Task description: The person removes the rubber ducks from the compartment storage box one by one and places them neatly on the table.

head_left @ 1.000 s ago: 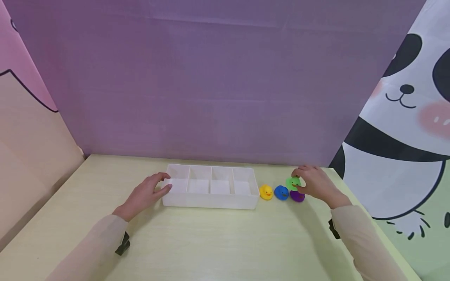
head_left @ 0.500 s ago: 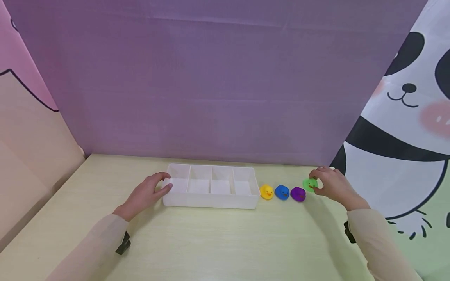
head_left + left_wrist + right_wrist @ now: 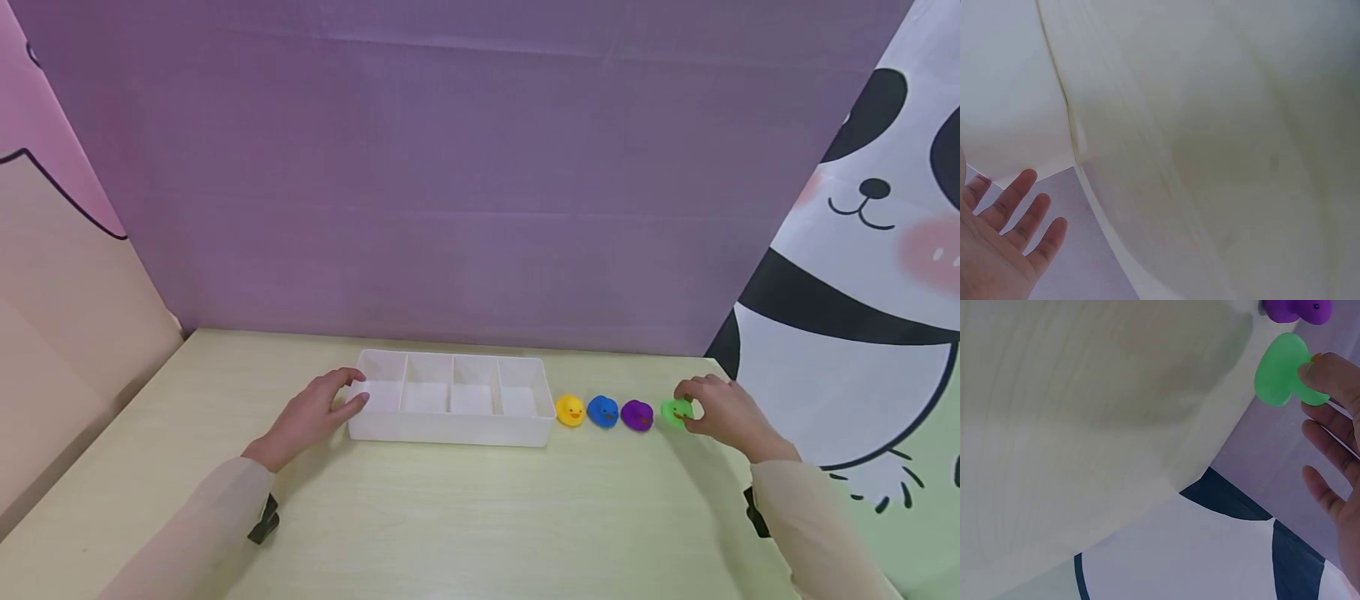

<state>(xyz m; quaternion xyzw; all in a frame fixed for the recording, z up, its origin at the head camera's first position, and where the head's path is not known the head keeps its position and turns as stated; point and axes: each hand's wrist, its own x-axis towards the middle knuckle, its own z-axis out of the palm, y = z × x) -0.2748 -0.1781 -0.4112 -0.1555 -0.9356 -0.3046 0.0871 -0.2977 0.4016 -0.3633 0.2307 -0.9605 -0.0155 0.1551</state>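
A green rubber duck (image 3: 677, 412) is pinched between the thumb and fingers of my right hand (image 3: 731, 418), at the right end of a row of ducks. In the right wrist view the green duck (image 3: 1282, 372) shows its rounded underside, with the other fingers loosely spread below it. My left hand (image 3: 311, 417) rests at the left end of a long white divided box (image 3: 450, 431), its fingers and thumb touching that end. The left wrist view shows the fingers (image 3: 1016, 197) spread and uncurled, next to the box's white wall (image 3: 1013, 94).
Between the box and the green duck stand a yellow duck (image 3: 570, 411), a blue duck (image 3: 603, 412) and a purple duck (image 3: 637, 415), side by side. The light wooden table (image 3: 480, 517) ends at a purple backdrop (image 3: 480, 208). A panda-print panel (image 3: 855, 275) stands at the right.
My right hand has carried the green duck rightward from behind the purple duck, then down toward the table in line with the others. My left hand and the box have stayed put.
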